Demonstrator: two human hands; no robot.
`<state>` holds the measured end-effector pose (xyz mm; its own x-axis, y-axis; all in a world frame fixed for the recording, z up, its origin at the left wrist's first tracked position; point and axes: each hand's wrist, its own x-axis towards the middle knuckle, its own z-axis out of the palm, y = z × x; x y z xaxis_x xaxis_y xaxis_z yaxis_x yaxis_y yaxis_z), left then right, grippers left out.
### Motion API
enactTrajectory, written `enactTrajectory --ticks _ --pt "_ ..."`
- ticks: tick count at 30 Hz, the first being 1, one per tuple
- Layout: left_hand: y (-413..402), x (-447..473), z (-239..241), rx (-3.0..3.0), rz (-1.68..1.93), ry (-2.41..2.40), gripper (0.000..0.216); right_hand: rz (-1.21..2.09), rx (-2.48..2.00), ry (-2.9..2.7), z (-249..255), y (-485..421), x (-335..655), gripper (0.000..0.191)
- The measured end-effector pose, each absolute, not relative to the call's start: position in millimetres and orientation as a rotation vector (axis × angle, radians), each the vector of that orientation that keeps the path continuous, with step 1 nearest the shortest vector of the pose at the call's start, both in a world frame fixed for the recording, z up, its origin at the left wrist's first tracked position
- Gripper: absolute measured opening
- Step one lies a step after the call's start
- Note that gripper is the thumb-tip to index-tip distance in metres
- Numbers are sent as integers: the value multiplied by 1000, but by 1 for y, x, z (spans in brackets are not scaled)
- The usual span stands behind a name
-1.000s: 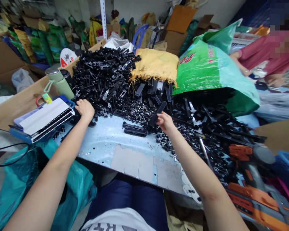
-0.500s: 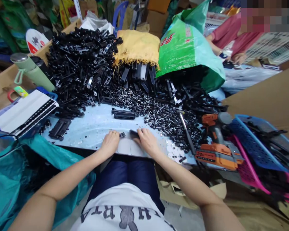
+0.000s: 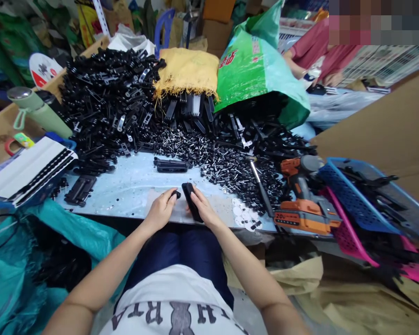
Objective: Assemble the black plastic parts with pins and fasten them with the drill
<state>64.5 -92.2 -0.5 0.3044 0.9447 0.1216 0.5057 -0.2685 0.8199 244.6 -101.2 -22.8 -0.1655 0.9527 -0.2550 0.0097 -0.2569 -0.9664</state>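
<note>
My right hand [image 3: 205, 208] is closed on a long black plastic part [image 3: 188, 191], tilted over the near edge of the table. To its left, my left hand [image 3: 160, 209] pinches a small black piece [image 3: 176, 193] between thumb and fingertips; its exact kind is too small to tell. The two pieces are apart. A black plastic assembly [image 3: 172, 165] lies on the light-blue tabletop [image 3: 125, 186] beyond my hands. Another black assembly [image 3: 80, 190] rests at the left. White discs [image 3: 244, 215] lie to the right of my right hand.
Behind stand heaps of black parts [image 3: 104, 93] and loose pins [image 3: 216, 163]. A hammer [image 3: 261, 186], an orange cordless drill [image 3: 303, 216] and a blue basket [image 3: 356, 200] are at the right. A green bag [image 3: 247, 74] and a flask [image 3: 38, 111] stand farther back; a co-worker's sleeve [image 3: 307, 42] shows beyond.
My right hand has raised and tilted the long black part, which was low over the table. My left hand has lifted the small black piece. The whole view has shifted slightly.
</note>
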Motion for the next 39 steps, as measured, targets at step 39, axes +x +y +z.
enactTrajectory --ticks 39 --pt "-68 91 25 1892 1381 1011 26 646 -1217 -1571 -14 -114 222 56"
